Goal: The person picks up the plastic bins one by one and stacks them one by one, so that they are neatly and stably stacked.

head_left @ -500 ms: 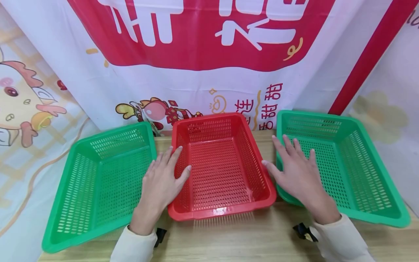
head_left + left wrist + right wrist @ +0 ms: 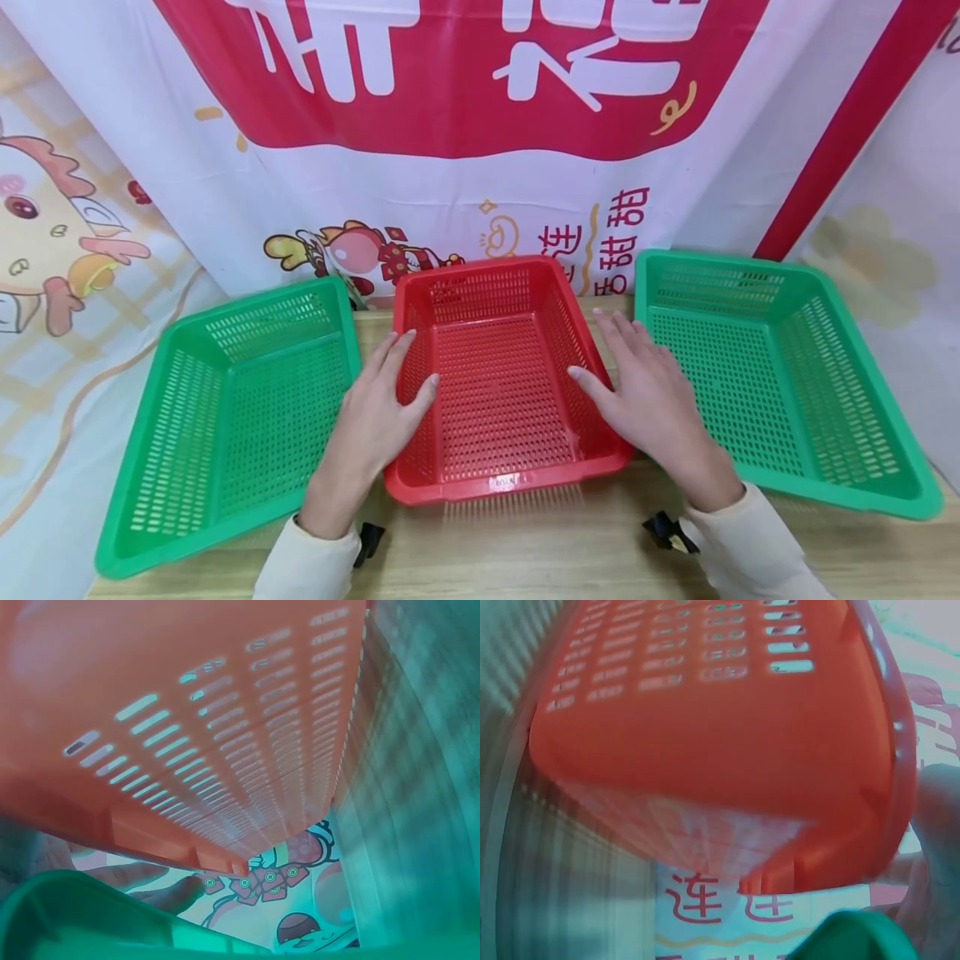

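Note:
A red perforated plastic basket (image 2: 555,473) stands in the middle of the table, nothing inside it. My left hand (image 2: 375,417) is at its left rim, thumb reaching over the inside and the other fingers stretched forward along that side. Over the right rim, my right hand (image 2: 652,400) spreads in the same way, its thumb above the inside. Whether either hand touches the rim cannot be told. In the left wrist view the red basket's wall (image 2: 225,750) shows close up, with fingertips (image 2: 176,894) beyond its rim. The right wrist view shows the basket's other side (image 2: 705,757).
A green basket (image 2: 277,425) stands to the left and another green basket (image 2: 735,383) to the right, both empty. They sit on a wooden table (image 2: 510,550). A printed white and red cloth (image 2: 450,183) hangs behind. Small black pieces (image 2: 367,543) show beside both wrists.
My right hand has moved left, from between the red and right green baskets to over the red basket's right rim. The left hand has shifted very slightly right. The baskets stay put.

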Tool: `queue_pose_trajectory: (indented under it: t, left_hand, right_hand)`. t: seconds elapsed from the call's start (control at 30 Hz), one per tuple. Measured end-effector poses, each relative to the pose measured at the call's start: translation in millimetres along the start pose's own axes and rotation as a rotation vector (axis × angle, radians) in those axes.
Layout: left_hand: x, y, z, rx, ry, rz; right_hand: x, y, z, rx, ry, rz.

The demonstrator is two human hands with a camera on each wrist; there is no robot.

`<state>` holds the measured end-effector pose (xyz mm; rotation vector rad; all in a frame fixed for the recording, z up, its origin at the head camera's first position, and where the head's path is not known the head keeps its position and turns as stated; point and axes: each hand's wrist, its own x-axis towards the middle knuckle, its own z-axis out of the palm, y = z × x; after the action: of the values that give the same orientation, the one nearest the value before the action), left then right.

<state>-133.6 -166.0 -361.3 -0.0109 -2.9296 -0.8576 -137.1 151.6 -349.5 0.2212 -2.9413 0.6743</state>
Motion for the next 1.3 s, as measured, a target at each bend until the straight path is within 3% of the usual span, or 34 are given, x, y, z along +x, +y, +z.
queue_pose_trajectory:
  t: [0.2,0.5,0.77,1.3]
  left_hand:
    - [2.2,3.3,1.5,-0.023,-0.005,-0.021]
    - [4.8,7.3,3.2,-0.068,0.003,-0.078]
    - [6.6,7.8,4.1,-0.095,0.006,-0.105]
    - [9.0,8.7,3.2,-0.137,-0.012,-0.137]
  right_hand:
    - [3.8,-5,7,0.103,0.029,-0.009]
    - [8.6,-10,14,0.248,0.012,0.032]
    - [13.9,-9,16,0.258,0.012,0.049]
    - [22.6,-7,20,0.337,-0.065,0.107]
